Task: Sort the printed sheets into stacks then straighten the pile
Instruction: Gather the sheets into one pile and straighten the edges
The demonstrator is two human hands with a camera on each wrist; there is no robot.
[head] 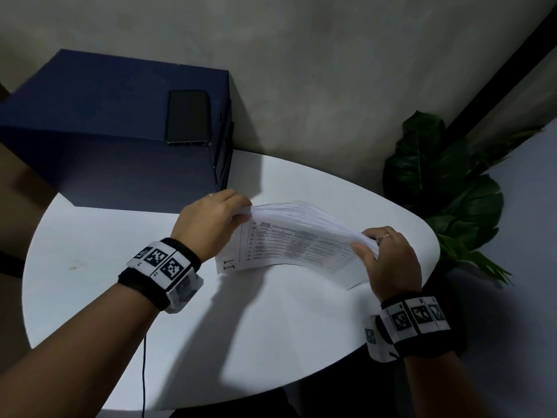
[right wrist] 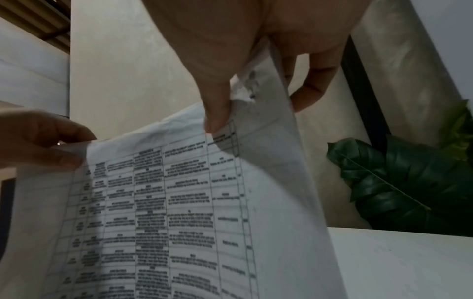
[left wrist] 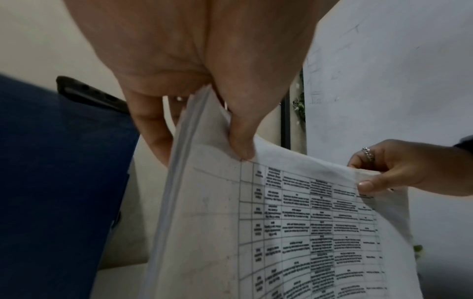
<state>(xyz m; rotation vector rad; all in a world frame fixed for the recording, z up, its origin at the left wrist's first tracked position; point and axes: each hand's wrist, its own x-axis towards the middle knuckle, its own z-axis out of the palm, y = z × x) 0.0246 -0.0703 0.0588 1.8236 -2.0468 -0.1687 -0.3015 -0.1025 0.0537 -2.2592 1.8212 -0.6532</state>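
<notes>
Left hand: pinching the far-left corner of the stack of printed sheets. Right hand: pinching the right corner. Stack: bowed, near edge resting on the white table, table-printed page facing up.

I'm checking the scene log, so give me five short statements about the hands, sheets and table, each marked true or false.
1. Both hands grip the stack of printed sheets. True: the left hand and right hand each hold an upper corner.
2. The top sheet is blank. False: it shows a printed table.
3. A phone lies on the white table. False: it lies on the dark blue box.
4. The right hand wears a ring. True.
5. Several separate stacks lie on the table. False: only one held stack shows.
</notes>
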